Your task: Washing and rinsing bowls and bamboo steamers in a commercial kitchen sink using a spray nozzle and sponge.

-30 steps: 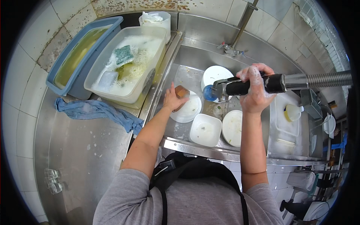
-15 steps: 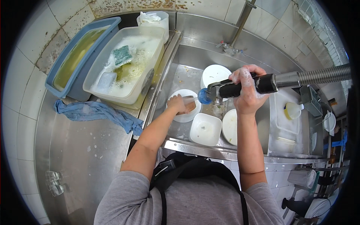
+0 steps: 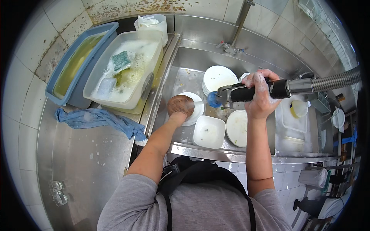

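My left hand [image 3: 178,118] grips the near edge of a round brown bowl [image 3: 180,104]. The bowl is tilted over a white round plate [image 3: 197,111] on the left of the sink. My right hand [image 3: 262,94] is wrapped around the black handle of a rinse sprayer [image 3: 241,94], whose blue-rimmed head points left. A thin jet of water runs from it onto the bowl. Just beyond the sprayer head sits a stack of white plates [image 3: 219,79]. Nearer me are a square white bowl [image 3: 209,132] and a white round plate with food scraps [image 3: 237,129].
Left of the sink [image 3: 183,79] stand a clear tub of suds [image 3: 123,101] with sponges and a blue-grey tub [image 3: 71,90]. A blue cloth [image 3: 96,121] lies on the steel counter [image 3: 102,165], with small glasses [image 3: 58,192] farther left. A bottle of yellow liquid [image 3: 298,109] is at right.
The brown bowl has been raised and turned so its round face shows, shifting left off the plate's middle. My left hand has moved to its near edge. The sprayer stays roughly in place.
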Tool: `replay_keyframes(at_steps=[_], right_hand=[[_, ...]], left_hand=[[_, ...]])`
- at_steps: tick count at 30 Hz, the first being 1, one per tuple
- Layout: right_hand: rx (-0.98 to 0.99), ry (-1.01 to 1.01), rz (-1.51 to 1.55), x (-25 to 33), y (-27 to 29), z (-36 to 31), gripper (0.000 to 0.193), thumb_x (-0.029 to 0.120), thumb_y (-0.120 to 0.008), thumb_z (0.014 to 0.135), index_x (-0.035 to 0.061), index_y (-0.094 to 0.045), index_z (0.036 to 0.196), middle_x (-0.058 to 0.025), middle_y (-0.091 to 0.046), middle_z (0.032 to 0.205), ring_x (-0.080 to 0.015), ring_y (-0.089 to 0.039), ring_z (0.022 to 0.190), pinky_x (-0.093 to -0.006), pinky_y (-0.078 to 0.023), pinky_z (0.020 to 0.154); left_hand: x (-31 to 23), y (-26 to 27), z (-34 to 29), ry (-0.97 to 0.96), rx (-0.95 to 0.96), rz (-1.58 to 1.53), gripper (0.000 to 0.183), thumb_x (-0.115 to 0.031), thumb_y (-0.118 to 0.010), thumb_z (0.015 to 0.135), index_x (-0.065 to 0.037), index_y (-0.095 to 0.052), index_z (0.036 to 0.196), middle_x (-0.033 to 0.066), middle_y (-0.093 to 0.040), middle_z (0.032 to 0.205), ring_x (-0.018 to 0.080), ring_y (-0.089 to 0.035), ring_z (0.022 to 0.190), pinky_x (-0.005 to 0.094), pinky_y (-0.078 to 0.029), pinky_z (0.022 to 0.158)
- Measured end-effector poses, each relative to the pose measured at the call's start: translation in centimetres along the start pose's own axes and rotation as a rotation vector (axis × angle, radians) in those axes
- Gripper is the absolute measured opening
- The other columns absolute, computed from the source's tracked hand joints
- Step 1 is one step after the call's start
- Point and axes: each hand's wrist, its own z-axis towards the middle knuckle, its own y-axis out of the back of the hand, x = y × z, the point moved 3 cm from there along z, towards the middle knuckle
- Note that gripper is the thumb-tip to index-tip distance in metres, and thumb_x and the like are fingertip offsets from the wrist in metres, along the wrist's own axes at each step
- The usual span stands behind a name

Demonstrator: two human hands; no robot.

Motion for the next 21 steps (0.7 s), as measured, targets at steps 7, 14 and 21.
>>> replay_keyframes(at_steps=[7, 14, 21], right_hand=[[0.018, -0.010, 0.031, -0.1, 0.9, 0.5, 0.009, -0.001, -0.055, 0.075, -0.0034, -0.050, 0.082, -0.0095, -0.052, 0.066, -0.0139, -0.050, 0.055, -0.0285, -0.047, 0.056], [-0.007, 0.026, 0.041, -0.4, -1.5, 0.6, 0.010, -0.002, -0.056, 0.073, -0.0035, -0.050, 0.081, -0.0097, -0.052, 0.066, -0.0133, -0.050, 0.054, -0.0274, -0.046, 0.054], [0.023, 0.076, -0.072, -0.3, -0.8, 1.2, 0.011, -0.001, -0.057, 0.073, -0.0035, -0.051, 0.082, -0.0096, -0.054, 0.069, -0.0130, -0.053, 0.055, -0.0259, -0.046, 0.053]], left_hand=[[1.2, 0.4, 0.5, 0.046, 0.049, -0.149, 0.026, -0.018, -0.054, 0.075, -0.007, -0.053, 0.099, 0.0159, -0.057, 0.096, 0.0309, -0.055, 0.092, 0.0404, -0.044, 0.079], [4.8, -0.2, 4.1, 0.642, -0.879, -1.850, 0.037, -0.028, -0.037, 0.084, -0.002, -0.051, 0.106, 0.0141, -0.056, 0.103, 0.0277, -0.053, 0.097, 0.0369, -0.042, 0.086], [3.0, 1.5, 1.4, 0.472, -0.788, -2.611, 0.052, -0.041, -0.026, 0.087, -0.003, -0.046, 0.116, 0.0111, -0.050, 0.115, 0.0255, -0.049, 0.105, 0.0384, -0.039, 0.090]])
